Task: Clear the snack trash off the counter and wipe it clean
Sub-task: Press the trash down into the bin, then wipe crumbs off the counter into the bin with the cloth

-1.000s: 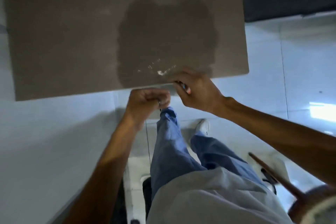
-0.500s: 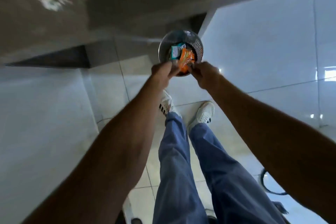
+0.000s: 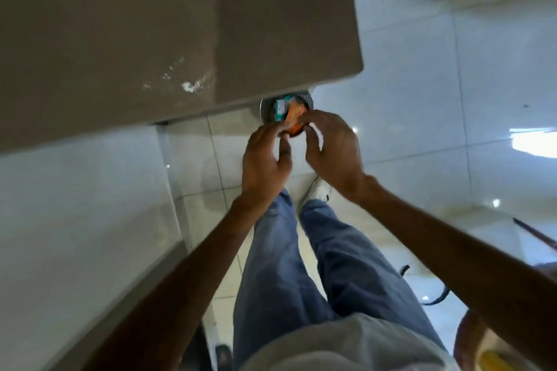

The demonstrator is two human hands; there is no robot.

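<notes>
A pale, glossy tiled floor (image 3: 422, 117) fills most of our view, and the grey-brown table (image 3: 150, 24) juts in from the upper left, its near edge overhanging a round metal bin (image 3: 306, 98) that is half hidden beneath it. On the table top a smear of white crumbs (image 3: 188, 86) lies near the edge, so we judge the wiping not yet done. In the bin we see a teal wrapper (image 3: 280, 108) and an orange wrapper (image 3: 294, 114) piled high against the rim. Our left hand (image 3: 265, 159) and right hand (image 3: 331, 147) hover together just above the bin mouth, fingers loosely curled and spread; they look empty, though we cannot tell whether some fine crumbs cling inside them. The risk from here, as we judge it, is that the wrappers sit so high that a brush from our fingers could tip them onto the floor, or that crumbs shaken from our hands miss the partly covered opening. Straightening up carelessly could also knock us against the table edge overhead.
</notes>
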